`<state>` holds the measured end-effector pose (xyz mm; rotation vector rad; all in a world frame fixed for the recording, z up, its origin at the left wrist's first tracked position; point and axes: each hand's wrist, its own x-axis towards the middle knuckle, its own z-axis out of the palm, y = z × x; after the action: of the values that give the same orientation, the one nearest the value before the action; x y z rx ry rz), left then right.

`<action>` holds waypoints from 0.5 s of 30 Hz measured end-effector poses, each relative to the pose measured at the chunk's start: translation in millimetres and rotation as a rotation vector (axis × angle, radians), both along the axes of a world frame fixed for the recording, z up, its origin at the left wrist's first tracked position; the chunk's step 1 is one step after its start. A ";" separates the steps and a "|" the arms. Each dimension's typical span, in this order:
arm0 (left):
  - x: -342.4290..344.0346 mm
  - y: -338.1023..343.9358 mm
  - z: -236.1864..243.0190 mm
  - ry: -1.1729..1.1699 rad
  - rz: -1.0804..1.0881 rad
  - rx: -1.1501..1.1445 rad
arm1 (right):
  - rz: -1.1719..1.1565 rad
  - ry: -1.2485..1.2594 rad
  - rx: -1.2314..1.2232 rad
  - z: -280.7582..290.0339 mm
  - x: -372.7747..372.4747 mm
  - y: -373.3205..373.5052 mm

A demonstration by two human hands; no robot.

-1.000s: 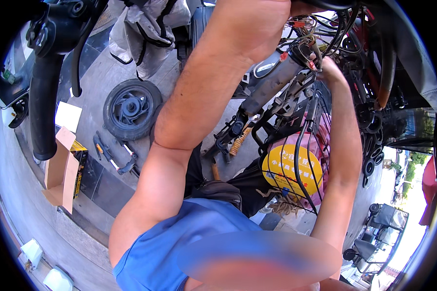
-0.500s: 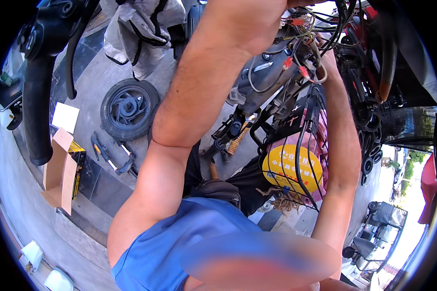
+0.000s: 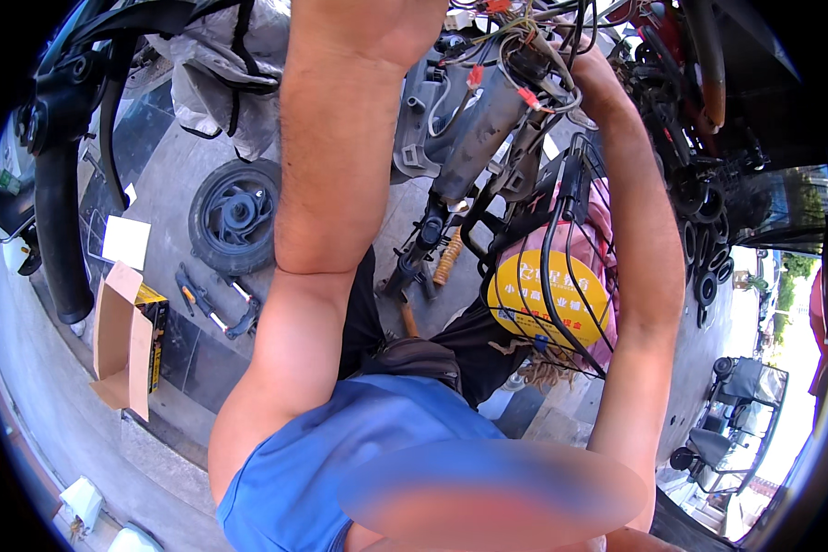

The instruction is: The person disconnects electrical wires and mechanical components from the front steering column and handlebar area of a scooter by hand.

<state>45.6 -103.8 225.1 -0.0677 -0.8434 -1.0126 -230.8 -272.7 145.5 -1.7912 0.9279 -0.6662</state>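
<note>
Grey steering column [image 3: 474, 138] of the stripped scooter, both your arms up in its loose wire bundle [image 3: 524, 64].
You're mid wiring work; judging by that, next calls for tracing one lead. Right hand [image 3: 598, 83] sits among the wires, grip unreadable; left hand is cut off at the top edge, only the forearm [image 3: 336, 138] shows. Wire basket [image 3: 552, 267] hangs just below.

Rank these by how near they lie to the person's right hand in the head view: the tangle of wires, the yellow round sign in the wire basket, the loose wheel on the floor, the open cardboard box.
1. Wire tangle: right at the right hand, top of view.
2. Yellow round sign: below the hand, in the wire basket.
3. Loose wheel: on the floor, far left.
4. Open cardboard box: farthest, lower left edge.
</note>
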 end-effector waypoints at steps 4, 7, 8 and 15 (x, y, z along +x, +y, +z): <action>-1.9 8.3 1.3 -0.047 0.073 0.001 | -0.158 0.255 -0.270 24.2 5.1 19.8; 7.6 0.1 -5.9 -0.072 0.051 -0.065 | 0.009 0.191 -0.225 62.8 16.8 38.8; 1.6 9.7 5.0 0.088 -0.133 0.097 | 0.106 0.050 -0.083 77.3 17.6 53.0; 1.2 0.2 1.2 0.102 -0.079 0.150 | 0.242 -0.261 0.400 51.1 0.1 32.7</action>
<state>46.7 -103.6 226.4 -0.0247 -0.6743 -1.1348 -230.7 -240.0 196.6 -1.3928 0.6045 -0.5027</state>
